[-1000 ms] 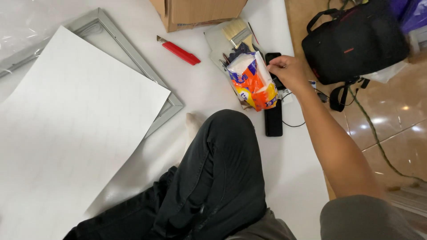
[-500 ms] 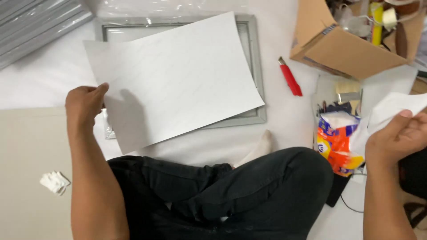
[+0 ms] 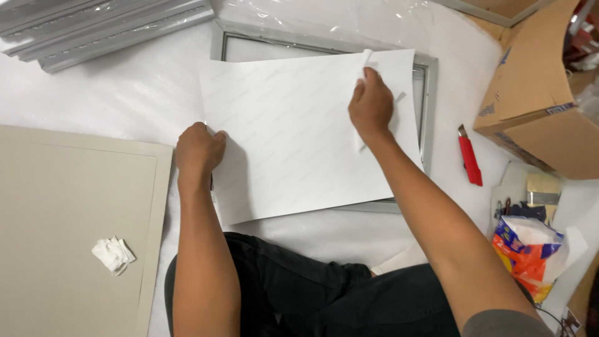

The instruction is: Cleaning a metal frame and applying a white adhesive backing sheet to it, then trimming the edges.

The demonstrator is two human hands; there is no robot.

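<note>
1. Head view, largest first: a beige board (image 3: pixel 68 231) lies left of the left hand (image 3: pixel 198 150), with a crumpled white wipe (image 3: pixel 112 254) on it.
2. A white sheet (image 3: pixel 299 137) lies over a grey frame (image 3: pixel 428 100); the left hand grips the sheet's left edge, and the right hand (image 3: pixel 371 106) presses a white tissue (image 3: pixel 364 62) onto the sheet near its top right corner, fingers closed on the tissue.
3. A cardboard box (image 3: pixel 536 106) sits open to the right of the right hand; its contents are cut off at the picture's edge and cannot be told.
4. Stacked grey frame pieces (image 3: pixel 106 25) lie beyond the left hand.
5. An orange and blue packet (image 3: pixel 527 253) with white tissue showing at its top lies below the box.
6. A red utility knife (image 3: pixel 469 157) lies just right of the frame.
</note>
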